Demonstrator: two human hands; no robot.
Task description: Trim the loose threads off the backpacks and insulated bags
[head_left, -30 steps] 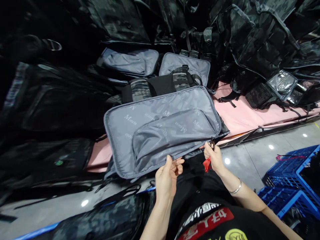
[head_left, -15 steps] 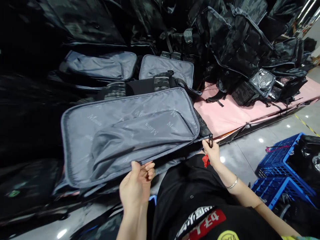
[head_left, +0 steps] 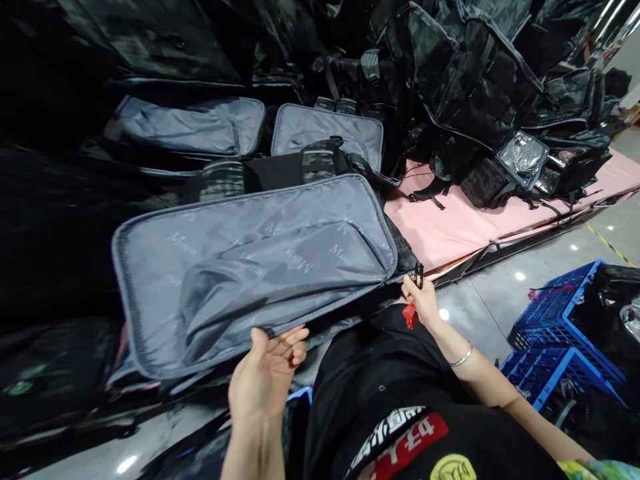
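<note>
In front of me lies an unzipped backpack (head_left: 260, 267), its grey lining printed with "Matein" lettering facing up. The dark camouflage outside shows at its right end. My right hand (head_left: 423, 300) is closed on the edge at the right corner of the backpack. Small black pieces (head_left: 419, 273) stick up at those fingers, and a red scrap (head_left: 410, 316) hangs just below them. At the near edge, my left hand (head_left: 270, 367) is turned palm up, with thumb and fingers apart and their tips at the lining's rim.
Behind are two more bags with grey linings, one left (head_left: 185, 127) and one right (head_left: 330, 130). Dark camouflage backpacks (head_left: 475, 87) pile up along the pink-covered table (head_left: 440, 227). Blue crates (head_left: 555, 320) holding black items stand on the floor at right.
My left hand's fingers have loosened from a pinch on the rim and spread, the hand shifting slightly left. My right hand keeps its grip on the corner. The view has shifted a little.
</note>
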